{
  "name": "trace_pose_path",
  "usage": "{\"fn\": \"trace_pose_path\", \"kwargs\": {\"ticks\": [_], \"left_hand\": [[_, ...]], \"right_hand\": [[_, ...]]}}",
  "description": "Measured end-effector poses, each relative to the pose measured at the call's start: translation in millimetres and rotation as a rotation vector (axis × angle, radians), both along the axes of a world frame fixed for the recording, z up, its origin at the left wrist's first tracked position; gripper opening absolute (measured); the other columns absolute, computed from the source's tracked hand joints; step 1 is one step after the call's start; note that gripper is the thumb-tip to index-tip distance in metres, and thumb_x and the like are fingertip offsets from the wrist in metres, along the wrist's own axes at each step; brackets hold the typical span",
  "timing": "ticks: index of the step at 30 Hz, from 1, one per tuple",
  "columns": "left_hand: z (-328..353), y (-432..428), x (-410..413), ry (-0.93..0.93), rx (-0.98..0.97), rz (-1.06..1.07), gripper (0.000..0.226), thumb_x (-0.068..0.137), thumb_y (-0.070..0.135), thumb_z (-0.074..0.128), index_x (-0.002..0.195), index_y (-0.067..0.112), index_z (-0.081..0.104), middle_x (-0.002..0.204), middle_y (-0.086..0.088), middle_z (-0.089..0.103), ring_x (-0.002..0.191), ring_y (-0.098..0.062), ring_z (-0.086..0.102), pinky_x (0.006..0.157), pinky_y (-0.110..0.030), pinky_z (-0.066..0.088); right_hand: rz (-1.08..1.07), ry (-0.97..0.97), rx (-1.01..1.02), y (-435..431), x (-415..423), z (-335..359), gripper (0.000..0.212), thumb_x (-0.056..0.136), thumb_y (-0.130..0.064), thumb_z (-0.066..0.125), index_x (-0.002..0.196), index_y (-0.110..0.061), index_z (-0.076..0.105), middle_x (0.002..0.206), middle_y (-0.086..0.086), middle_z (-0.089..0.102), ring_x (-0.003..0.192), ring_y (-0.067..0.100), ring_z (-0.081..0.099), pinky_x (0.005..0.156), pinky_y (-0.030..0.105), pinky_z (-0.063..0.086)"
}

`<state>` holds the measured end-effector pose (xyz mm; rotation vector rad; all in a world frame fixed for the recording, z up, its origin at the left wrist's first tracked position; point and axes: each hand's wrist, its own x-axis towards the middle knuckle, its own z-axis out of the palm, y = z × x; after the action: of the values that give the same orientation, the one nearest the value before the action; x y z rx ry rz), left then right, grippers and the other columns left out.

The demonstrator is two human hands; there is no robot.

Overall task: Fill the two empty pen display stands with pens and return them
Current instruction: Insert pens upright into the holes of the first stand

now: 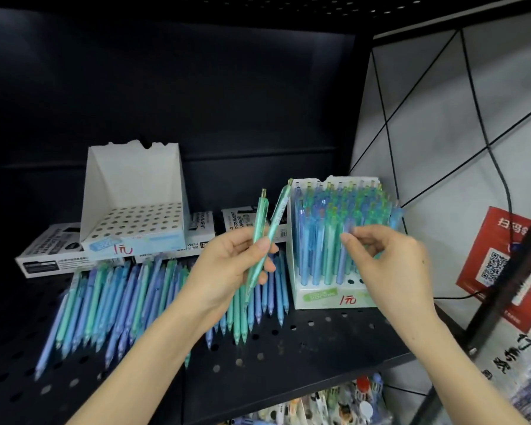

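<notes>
While the left hand (pixel 227 271) grips two green pens (pixel 259 220) at mid-barrel and the right hand (pixel 390 259) pinches a blue pen (pixel 345 259) standing in the nearly full stand (pixel 328 299), these pens look light, stiff and smooth, so a hold near the middle seems best.

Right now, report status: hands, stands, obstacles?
Left hand holds two green pens. Right hand at nearly full stand, grip blurred. Other stand empty. Loose pens lie on shelf.
</notes>
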<state>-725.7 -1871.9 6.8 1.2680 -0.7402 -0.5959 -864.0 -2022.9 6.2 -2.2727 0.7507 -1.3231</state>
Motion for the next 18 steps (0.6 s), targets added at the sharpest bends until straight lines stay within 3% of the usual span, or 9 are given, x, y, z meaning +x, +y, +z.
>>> {"fn": "trace_pose_path", "kwargs": {"ticks": [4, 7, 11, 15, 18], "left_hand": [[2, 1, -4, -0.051, 0.029, -0.036, 0.026, 0.075, 0.022, 0.063, 0.097, 0.007, 0.067, 0.069, -0.001, 0.065, 0.056, -0.014, 0.056, 0.056, -0.023, 0.049], [5, 3, -9, -0.044, 0.031, -0.103, 0.029, 0.074, 0.018, 0.064, 0.101, 0.009, 0.067, 0.070, 0.000, 0.067, 0.054, -0.012, 0.058, 0.055, -0.021, 0.050], [8, 6, -18, -0.103, 0.040, -0.201, 0.027, 0.073, 0.015, 0.065, 0.099, 0.008, 0.067, 0.065, -0.002, 0.067, 0.050, -0.011, 0.059, 0.053, -0.020, 0.051], [9, 8, -23, -0.140, 0.048, -0.248, 0.024, 0.072, 0.015, 0.065, 0.095, 0.009, 0.067, 0.065, -0.005, 0.068, 0.052, -0.013, 0.063, 0.053, -0.021, 0.052], [6, 6, -22, -0.109, 0.032, -0.196, 0.027, 0.072, 0.015, 0.065, 0.099, 0.012, 0.068, 0.079, -0.007, 0.072, 0.067, -0.018, 0.069, 0.062, -0.023, 0.056]], "right_hand": [[-0.090, 0.038, -0.118, 3, -3, 5, 0.028, 0.082, -0.037, 0.066, 0.101, -0.016, 0.070, 0.073, -0.014, 0.061, 0.058, 0.003, 0.047, 0.059, 0.023, 0.041], [-0.089, -0.083, -0.206, 19, -5, 14, 0.036, 0.082, -0.050, 0.061, 0.098, -0.020, 0.069, 0.071, -0.013, 0.060, 0.056, 0.002, 0.044, 0.055, 0.017, 0.036], [0.196, -0.153, 0.146, 39, 3, 25, 0.041, 0.074, -0.059, 0.060, 0.090, -0.022, 0.069, 0.066, -0.012, 0.062, 0.061, 0.005, 0.056, 0.060, 0.020, 0.047], [0.361, -0.129, 0.407, 38, 8, 34, 0.034, 0.079, -0.039, 0.067, 0.071, -0.006, 0.066, 0.056, 0.003, 0.064, 0.044, 0.003, 0.050, 0.047, 0.013, 0.039], [0.462, -0.164, 0.568, 31, -5, 41, 0.024, 0.084, -0.027, 0.065, 0.067, -0.009, 0.064, 0.053, 0.002, 0.061, 0.041, 0.007, 0.044, 0.040, 0.014, 0.035]]}}
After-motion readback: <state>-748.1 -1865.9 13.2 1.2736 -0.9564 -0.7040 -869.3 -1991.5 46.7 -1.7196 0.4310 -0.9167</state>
